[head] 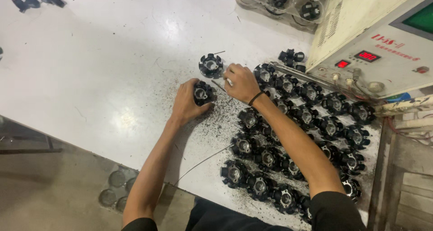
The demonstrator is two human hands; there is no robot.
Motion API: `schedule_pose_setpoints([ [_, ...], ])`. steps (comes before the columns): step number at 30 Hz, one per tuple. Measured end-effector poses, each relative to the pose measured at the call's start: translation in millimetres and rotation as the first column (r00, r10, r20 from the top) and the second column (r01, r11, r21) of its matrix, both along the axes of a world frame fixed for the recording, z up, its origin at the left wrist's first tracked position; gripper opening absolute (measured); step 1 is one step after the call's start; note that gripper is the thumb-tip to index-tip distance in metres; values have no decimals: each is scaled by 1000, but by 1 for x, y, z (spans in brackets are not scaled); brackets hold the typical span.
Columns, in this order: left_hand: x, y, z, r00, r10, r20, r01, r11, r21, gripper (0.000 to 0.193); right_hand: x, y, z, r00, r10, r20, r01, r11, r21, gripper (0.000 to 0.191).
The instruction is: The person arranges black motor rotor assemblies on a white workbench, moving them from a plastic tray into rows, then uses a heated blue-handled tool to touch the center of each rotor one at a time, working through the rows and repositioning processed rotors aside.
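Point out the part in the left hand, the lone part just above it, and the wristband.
Held part (201, 94): head view, on its metal centre hub.
Lone part (210, 65): head view, on its centre hub.
Wristband (255, 98): head view, on the black band across the right wrist.

- A person's two bare arms reach over a white worktable (103, 77) dusted with black shavings.
- The left hand (187, 102) grips a black, star-shaped plastic part (202, 94) with a metal centre, pressed to the tabletop.
- The right hand (241, 82) — a black band at its wrist — is closed around a small pale tool whose tip shows between the fingers.
- A second black part (210, 65) lies just above both hands, apart from them.
- Dozens of like parts (311, 118) lie in rows under and beside the right forearm.
- A beige control box (361, 32) with red digit displays stands at upper right — beside it, a clear tray (282, 5) holding more parts.
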State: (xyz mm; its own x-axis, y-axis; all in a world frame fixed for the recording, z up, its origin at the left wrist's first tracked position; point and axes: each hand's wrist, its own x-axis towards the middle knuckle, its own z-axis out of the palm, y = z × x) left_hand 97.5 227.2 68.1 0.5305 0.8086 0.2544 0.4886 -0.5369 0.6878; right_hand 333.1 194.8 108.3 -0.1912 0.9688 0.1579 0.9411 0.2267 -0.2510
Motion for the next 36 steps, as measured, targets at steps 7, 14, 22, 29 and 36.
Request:
schedule_pose_setpoints([
  [7,-9,-4,1,1000,0,-24,5,978,210,86,-12,23,23,994,52,101,-54,998,11,45],
  [14,40,-23,30,967,42,-253,-59,996,-61,94,29,3,13,991,-64,121,68,997,-29,48],
  [22,41,-32,28,983,-169,-75,163,983,-84,85,55,-7,14,986,-20,165,37,995,-98,35],
  [29,52,9,10,913,-407,-8,404,907,-118,67,61,10,23,966,-26,256,82,975,-209,28],
  [36,87,52,19,921,-333,205,367,916,-160,43,19,-55,14,994,-99,54,110,958,-264,44],
])
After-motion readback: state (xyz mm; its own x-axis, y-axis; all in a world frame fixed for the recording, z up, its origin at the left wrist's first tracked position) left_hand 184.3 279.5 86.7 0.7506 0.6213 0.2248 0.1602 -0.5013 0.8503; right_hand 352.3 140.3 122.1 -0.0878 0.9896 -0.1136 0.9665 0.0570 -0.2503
